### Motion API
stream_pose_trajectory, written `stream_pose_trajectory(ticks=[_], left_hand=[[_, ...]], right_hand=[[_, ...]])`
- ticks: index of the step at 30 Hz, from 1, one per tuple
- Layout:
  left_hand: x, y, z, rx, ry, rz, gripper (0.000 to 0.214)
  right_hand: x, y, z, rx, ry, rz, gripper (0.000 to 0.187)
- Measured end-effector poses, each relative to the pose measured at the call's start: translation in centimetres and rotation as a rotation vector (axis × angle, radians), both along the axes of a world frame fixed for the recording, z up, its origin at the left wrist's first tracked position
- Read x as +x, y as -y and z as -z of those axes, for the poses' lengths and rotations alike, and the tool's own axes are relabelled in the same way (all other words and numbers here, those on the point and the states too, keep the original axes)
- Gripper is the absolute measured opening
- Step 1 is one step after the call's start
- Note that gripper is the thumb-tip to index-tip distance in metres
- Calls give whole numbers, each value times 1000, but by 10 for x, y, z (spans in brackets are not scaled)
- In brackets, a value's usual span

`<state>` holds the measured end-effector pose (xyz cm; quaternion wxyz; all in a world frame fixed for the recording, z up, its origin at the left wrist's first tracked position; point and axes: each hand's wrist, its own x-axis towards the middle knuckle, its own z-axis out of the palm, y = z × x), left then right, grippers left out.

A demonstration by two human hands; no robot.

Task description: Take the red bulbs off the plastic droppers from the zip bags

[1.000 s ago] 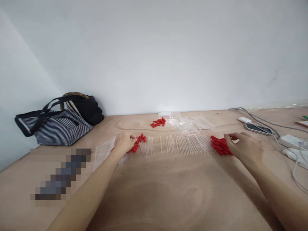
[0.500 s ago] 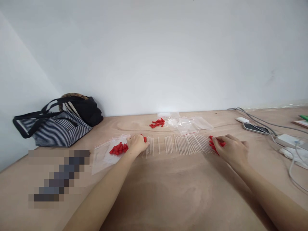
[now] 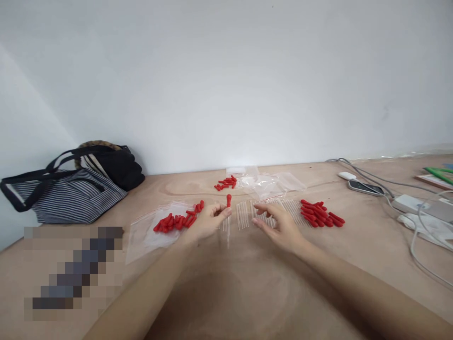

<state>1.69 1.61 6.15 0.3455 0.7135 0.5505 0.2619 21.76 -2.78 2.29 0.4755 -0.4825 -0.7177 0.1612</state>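
Note:
My left hand (image 3: 214, 217) pinches a dropper (image 3: 229, 202) between thumb and fingers. It stands upright, red rubber bulb on top and clear glass tube pointing down. To its right, my right hand (image 3: 276, 222) hovers with thumb and fingers apart and nothing visible between them. Behind and under that hand runs a row of clear glass tubes (image 3: 242, 215). Small red rubber bulbs (image 3: 173, 222) lie beside my left wrist, on clear plastic bags (image 3: 136, 241). Larger red bulbs (image 3: 320, 213) form a pile at the row's right end.
At the back are more small red bulbs (image 3: 226, 182) and clear bags (image 3: 269, 184). A striped bag (image 3: 78, 196) and a black bag (image 3: 123, 167) stand at left. Cables (image 3: 412, 245), a dark device with a screen (image 3: 365, 187) and a white case (image 3: 347, 175) lie at right.
My right hand has left the right-hand red pile and moved left, its fingers now apart. My left hand has shifted slightly right from the small bulbs, and the dropper now shows upright in it.

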Motion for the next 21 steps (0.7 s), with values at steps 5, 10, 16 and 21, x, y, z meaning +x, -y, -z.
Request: stream_pose_trajectory(ticks=[5,10,16,21], left_hand=[[18,31,19,-44,542,-27,37],[-1,26,45,391,241,-92,32],[-30,21,48,978,-338,218,17],[-35,30,51,1125,-423,221,23]], right_hand=[[-39,1,-1,-483,-233,-298,36],[-36,2,12,-150,204,-73,24],[-29,-2,27,414,582,77,16],[-34,0,36,571,605,63,16]])
